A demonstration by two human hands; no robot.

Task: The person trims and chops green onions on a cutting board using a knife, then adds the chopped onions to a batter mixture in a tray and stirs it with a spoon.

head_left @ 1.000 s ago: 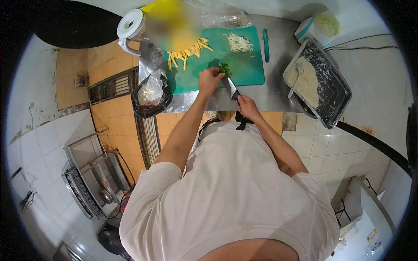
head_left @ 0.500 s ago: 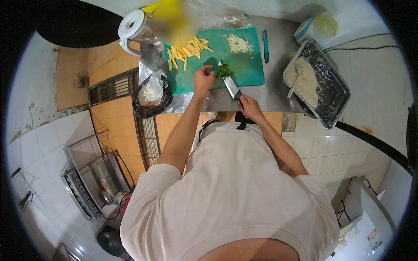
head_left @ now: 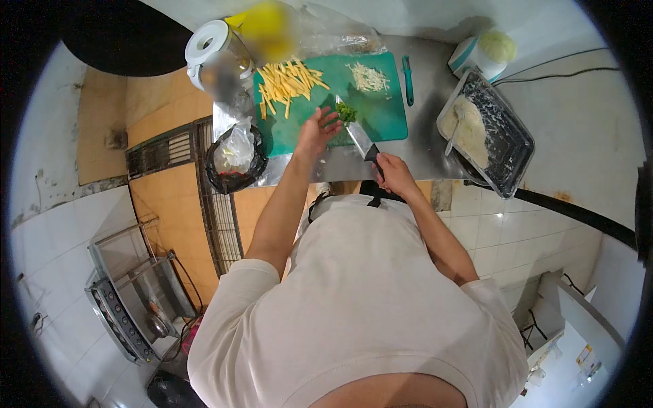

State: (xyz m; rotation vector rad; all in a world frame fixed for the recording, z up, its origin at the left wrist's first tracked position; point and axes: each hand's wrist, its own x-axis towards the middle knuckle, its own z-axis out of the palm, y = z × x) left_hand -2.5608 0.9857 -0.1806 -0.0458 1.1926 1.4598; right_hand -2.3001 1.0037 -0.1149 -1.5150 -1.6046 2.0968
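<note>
My right hand (head_left: 394, 174) is closed round the black handle of a kitchen knife (head_left: 360, 138), whose blade points away from me over the green cutting board (head_left: 398, 122). Chopped green herbs (head_left: 346, 112) lie on the blade near its tip. Just left of the blade, my left hand (head_left: 318, 130) has its fingers apart and holds nothing. Yellow cut sticks (head_left: 289, 83) are heaped at the board's far left. A small pile of pale shreds (head_left: 369, 78) sits at its far right.
A green-handled peeler (head_left: 408, 80) lies right of the board. Farther right is a black tray (head_left: 510, 132) with pale flour-like contents and a spoon (head_left: 454, 133). Left stand a lidded jug (head_left: 206, 44) and a black bag-lined bowl (head_left: 258, 163). A plastic bag (head_left: 340, 34) lies behind.
My left hand has turned and its fingers have spread beside the herbs. The knife with the herbs has shifted slightly in view. The whole scene sits a little lower on the table side.
</note>
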